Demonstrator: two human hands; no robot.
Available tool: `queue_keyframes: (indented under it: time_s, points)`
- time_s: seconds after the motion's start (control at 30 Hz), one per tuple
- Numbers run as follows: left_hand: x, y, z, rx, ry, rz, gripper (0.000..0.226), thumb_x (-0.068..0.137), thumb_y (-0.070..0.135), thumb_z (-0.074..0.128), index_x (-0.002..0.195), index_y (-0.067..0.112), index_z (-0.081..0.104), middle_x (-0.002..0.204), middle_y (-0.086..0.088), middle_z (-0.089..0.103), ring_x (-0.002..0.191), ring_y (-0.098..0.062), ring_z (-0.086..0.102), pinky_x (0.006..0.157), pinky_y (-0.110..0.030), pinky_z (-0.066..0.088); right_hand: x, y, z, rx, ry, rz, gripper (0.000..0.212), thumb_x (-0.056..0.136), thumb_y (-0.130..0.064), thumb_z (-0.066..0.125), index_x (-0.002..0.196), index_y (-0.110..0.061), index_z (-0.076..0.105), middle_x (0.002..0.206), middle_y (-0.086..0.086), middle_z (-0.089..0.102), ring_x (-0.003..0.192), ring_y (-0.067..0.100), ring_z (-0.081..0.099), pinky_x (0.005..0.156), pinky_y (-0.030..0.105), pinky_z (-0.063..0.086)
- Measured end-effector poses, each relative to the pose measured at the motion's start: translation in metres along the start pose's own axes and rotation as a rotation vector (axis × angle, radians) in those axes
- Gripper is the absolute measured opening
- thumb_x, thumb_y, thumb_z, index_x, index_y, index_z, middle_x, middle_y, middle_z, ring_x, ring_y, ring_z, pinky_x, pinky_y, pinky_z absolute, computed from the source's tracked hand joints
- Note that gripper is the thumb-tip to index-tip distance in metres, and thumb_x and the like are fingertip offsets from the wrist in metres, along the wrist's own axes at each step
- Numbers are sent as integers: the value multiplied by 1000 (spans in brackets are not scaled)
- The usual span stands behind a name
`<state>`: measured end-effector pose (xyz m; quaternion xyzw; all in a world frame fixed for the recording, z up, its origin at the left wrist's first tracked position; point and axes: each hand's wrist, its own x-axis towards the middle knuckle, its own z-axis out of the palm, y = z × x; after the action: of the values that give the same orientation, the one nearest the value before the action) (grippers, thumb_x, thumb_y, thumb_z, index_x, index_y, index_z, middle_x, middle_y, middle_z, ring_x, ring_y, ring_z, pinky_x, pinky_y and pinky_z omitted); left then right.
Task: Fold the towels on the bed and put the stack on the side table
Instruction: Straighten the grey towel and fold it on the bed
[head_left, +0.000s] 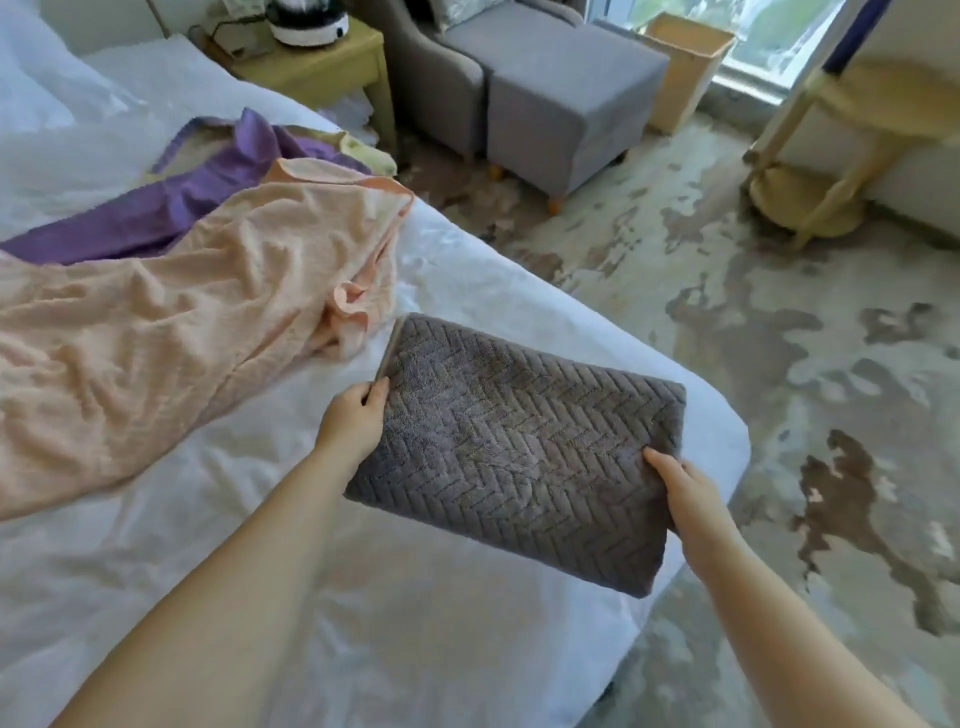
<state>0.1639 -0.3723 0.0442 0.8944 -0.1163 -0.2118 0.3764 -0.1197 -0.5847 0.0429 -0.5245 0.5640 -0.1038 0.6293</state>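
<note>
Head view: folded grey towel (519, 447) over bed (467, 649) corner, left grip (358, 415) and right grip (685, 493) pinching opposite edges. Risk: near overhang, release may let fold spring open or slide off.

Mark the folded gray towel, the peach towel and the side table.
folded gray towel (519, 452): head view, middle of its herringbone top face.
peach towel (171, 332): head view, its crumpled middle.
side table (337, 60): head view, bare front part of its yellow top.

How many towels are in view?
3: folded grey towel gripped by left hand and right hand; peach towel on the bed; purple towel behind it. Pale yellow cloth beyond may be another.
</note>
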Motion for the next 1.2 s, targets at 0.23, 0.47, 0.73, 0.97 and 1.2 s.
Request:
queue_keyframes:
  time_s: [0.23, 0.47, 0.73, 0.97, 1.2]
  points:
    - [69, 64, 92, 218, -52, 132, 44, 100, 43, 37, 106, 10, 66, 109, -15, 65, 92, -28, 55, 78, -36, 42, 65, 13, -41, 104, 72, 119, 20, 90, -38, 55, 97, -19, 57, 101, 6, 65, 90, 22, 64, 69, 35, 53]
    - [114, 57, 131, 391, -72, 147, 44, 100, 47, 36, 91, 12, 62, 102, -15, 64, 93, -34, 55, 73, -36, 41, 91, 37, -44, 51, 56, 155, 33, 87, -48, 59, 99, -17, 57, 102, 6, 65, 86, 18, 64, 68, 35, 57]
    - [79, 74, 145, 595, 153, 806, 47, 93, 40, 44, 134, 19, 51, 147, -11, 42, 129, -33, 43, 103, -52, 32, 72, 20, -31, -502, 437, -448, 74, 88, -59, 46, 149, -25, 21, 156, -3, 19, 145, 15, 13, 118, 36, 8]
    - [85, 74, 190, 928, -301, 853, 61, 87, 66, -2, 146, 50, -5, 159, 14, -10, 147, -11, -12, 115, -43, -17, 110, 15, 13, -1180, 234, -411, 74, 91, -66, 7, 151, -26, -12, 158, -8, -19, 143, 12, -26, 116, 36, -18]
    - [103, 62, 187, 1013, -258, 697, 63, 90, 64, 3, 149, 44, -5, 159, 15, -10, 147, -10, -11, 117, -41, -12, 113, 30, -3, -1144, 265, -227, 77, 91, -65, 6, 151, -21, -12, 159, -4, -17, 144, 12, -22, 118, 37, -13]
